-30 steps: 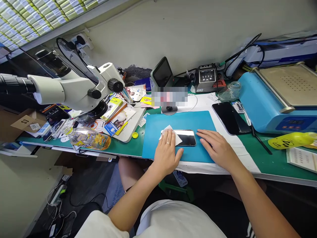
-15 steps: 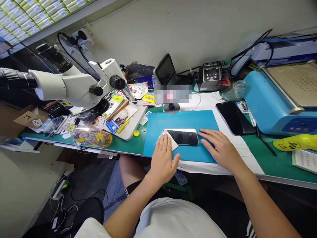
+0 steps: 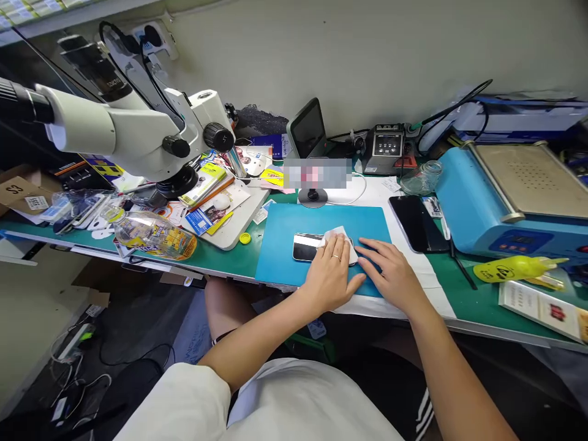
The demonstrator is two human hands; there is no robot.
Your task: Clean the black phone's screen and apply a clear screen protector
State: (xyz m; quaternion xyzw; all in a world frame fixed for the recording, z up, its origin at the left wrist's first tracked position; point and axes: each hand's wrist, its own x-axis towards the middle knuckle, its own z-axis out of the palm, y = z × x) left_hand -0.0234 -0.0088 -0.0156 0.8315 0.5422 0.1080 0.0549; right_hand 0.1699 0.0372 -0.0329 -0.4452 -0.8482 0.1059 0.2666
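The phone [image 3: 305, 247] lies flat on the mat [image 3: 280, 245] near the worktop's [image 3: 220, 260] front edge. The left hand [image 3: 331, 278] is spread open, pressing a cloth [image 3: 333, 236] onto the phone's right half, while the right hand [image 3: 390, 277] rests flat and empty beside that end. Nothing grips the phone, so a hard push could slide it toward the edge, and grit under the cloth could scratch the glass.

Blue mat [image 3: 285, 229]; white cloth [image 3: 334, 236]; black phone [image 3: 307, 246]; green bench [image 3: 220, 260].
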